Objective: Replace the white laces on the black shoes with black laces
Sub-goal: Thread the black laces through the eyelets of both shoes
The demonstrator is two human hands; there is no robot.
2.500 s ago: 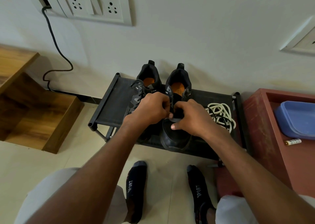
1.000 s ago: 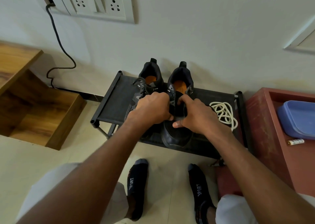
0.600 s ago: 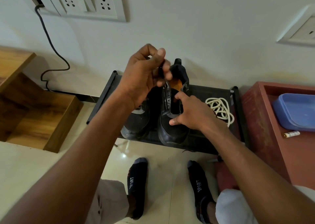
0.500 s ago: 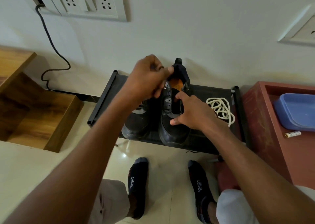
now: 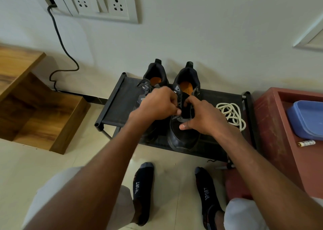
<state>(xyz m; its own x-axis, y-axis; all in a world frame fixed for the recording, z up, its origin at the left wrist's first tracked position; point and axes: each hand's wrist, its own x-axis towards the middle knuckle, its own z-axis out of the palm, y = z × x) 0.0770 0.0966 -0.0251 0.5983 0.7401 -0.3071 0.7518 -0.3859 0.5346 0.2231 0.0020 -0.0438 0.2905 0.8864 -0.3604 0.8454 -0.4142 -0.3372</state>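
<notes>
Standing side by side on a low black rack (image 5: 115, 107) against the wall, the two black shoes run lengthwise away from the person, heels toward the wall and toes toward the socked feet on the floor. The left shoe (image 5: 153, 75) is largely covered by the left forearm and hand; its heel collar and orange insole show, and a dark lace (image 5: 142, 83) lies loose at its outer side. The right shoe (image 5: 181, 135) shows its rounded toe cap at the near edge of the rack and its orange insole at the far end. Both hands meet over the right shoe's throat. The left hand (image 5: 157, 105) is curled, its fingertips drawn together at the left edge of the tongue; what exactly it pinches there cannot be made out, since the dark lace and dark shoe blend together. The right hand (image 5: 204, 117) has its fingers bent down over the right side of the throat and its thumb stretched along the vamp just behind the toe cap, gripping the shoe. The white laces (image 5: 230, 114) lie in a loose coil on the rack, just to the right of the right shoe and partly behind the right wrist.
</notes>
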